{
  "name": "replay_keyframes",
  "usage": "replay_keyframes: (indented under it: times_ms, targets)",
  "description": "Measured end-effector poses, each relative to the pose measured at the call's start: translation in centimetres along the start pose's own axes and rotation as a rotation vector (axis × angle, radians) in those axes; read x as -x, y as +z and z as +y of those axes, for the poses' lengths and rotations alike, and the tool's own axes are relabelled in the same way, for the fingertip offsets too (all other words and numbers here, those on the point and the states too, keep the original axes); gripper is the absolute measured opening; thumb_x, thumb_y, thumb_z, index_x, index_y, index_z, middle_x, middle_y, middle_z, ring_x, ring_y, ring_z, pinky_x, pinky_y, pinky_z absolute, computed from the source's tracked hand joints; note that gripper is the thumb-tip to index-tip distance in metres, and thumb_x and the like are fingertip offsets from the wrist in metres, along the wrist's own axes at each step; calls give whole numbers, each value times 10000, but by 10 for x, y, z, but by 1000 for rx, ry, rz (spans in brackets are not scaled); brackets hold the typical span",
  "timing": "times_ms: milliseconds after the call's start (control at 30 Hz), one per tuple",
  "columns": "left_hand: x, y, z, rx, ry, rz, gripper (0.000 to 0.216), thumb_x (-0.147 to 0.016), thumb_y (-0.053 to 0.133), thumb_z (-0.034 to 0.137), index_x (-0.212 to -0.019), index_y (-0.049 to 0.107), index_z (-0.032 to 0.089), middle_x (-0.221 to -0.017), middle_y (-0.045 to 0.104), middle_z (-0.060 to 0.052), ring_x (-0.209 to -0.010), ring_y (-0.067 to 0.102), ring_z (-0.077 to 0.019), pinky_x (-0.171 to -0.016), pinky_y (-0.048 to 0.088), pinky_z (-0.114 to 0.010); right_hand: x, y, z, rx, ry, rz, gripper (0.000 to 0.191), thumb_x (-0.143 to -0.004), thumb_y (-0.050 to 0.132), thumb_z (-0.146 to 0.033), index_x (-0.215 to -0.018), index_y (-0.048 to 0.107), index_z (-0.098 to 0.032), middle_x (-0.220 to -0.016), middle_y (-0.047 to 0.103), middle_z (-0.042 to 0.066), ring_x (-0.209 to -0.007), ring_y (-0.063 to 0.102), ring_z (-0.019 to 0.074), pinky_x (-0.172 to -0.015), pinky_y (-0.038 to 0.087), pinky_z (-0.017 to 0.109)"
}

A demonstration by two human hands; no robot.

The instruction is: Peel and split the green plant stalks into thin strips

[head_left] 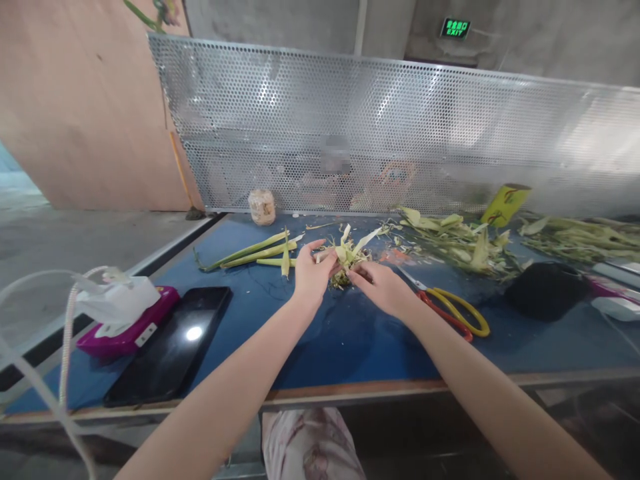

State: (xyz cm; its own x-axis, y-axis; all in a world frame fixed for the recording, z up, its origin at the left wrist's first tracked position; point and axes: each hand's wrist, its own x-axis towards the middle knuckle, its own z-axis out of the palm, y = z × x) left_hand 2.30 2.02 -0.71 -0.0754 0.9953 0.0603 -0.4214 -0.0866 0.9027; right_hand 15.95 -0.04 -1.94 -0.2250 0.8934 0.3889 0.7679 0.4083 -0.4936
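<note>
Over the middle of the blue table, my left hand (pixel 311 272) and my right hand (pixel 384 288) meet at a bundle of pale green leaf strips (pixel 346 253) that look like husk leaves. Fingers of both hands are pinched on it, and strips stick up and out to the right. Under the bundle lies a small heap of plant scraps (pixel 341 279). Left of my left hand are several long green leaf stalks (pixel 260 255), with a short leaf piece (pixel 285 260) across them. Scissors (pixel 453 307) with red and yellow handles lie just right of my right hand.
A black phone or tablet (pixel 173 340) and a magenta tissue box (pixel 135 327) lie at left. A pale roll (pixel 262 207) stands before the perforated metal screen (pixel 300 120). Leafy heaps (pixel 460 243), a yellow can (pixel 505 205) and a black object (pixel 547 291) sit at right.
</note>
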Motion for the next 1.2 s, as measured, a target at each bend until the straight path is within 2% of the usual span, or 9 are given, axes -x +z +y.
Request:
replay_keyframes:
  times_ms: [67,167,333,633,733,867,1000,1200]
  targets:
    - [2,1,-1,-28,-3,-36,300,-690,578,65,-955,464,147,-679,601,0,-576,620,-121,-699,518,-346,-3,4,3,-32,-26,41,258,-785,456,-409,-709,526,-172,-663,580,23,-582,502,129,-532,344,227]
    - [4,2,-2,-48,-34,-78,288,-695,574,65,-952,470,144,-659,607,0,-573,630,-137,-707,516,-363,-5,6,7,-34,-47,65,192,-772,477,-309,-638,491,-172,-579,525,-5,-531,461,111,-506,319,216]
    - [3,2,1,29,-84,-46,253,-723,538,44,-946,462,136,-670,628,-17,-566,637,-128,-721,519,-347,-3,1,5,-82,-66,82,251,-770,454,-248,-531,447,-170,-477,418,-34,-468,383,88,-485,280,212]
    - [-7,-5,4,89,-109,0,255,-710,576,40,-920,462,129,-668,635,-25,-539,621,-98,-702,524,-316,-1,-6,3,-213,1,-53,260,-742,476,-230,-500,539,-160,-417,447,-28,-431,434,97,-480,326,214]
    - [-6,-5,6,103,-105,-5,265,-693,603,58,-919,483,129,-692,642,-36,-555,625,-104,-711,521,-324,-2,-6,4,-204,33,-45,253,-739,478,-230,-507,553,-162,-406,452,-31,-423,443,97,-486,337,216]
    - [-2,-3,4,111,-59,-95,439,-610,684,73,-999,487,129,-809,652,-69,-680,643,-132,-780,498,-335,-3,-8,4,-198,89,46,244,-733,484,-232,-508,551,-165,-410,474,-30,-411,447,94,-484,347,214]
    - [-2,-3,-3,-21,37,-160,704,-489,751,66,-1120,449,144,-935,630,-80,-750,636,-140,-804,480,-321,-3,-9,3,-202,102,84,245,-736,480,-242,-512,542,-166,-394,457,-33,-396,431,94,-457,330,210]
    - [-4,-7,-7,-164,112,-110,717,-489,767,162,-1139,467,125,-886,633,-75,-711,619,-133,-751,489,-309,-2,-5,1,-193,21,30,243,-742,462,-207,-514,531,-165,-410,459,-34,-416,440,93,-480,330,211]
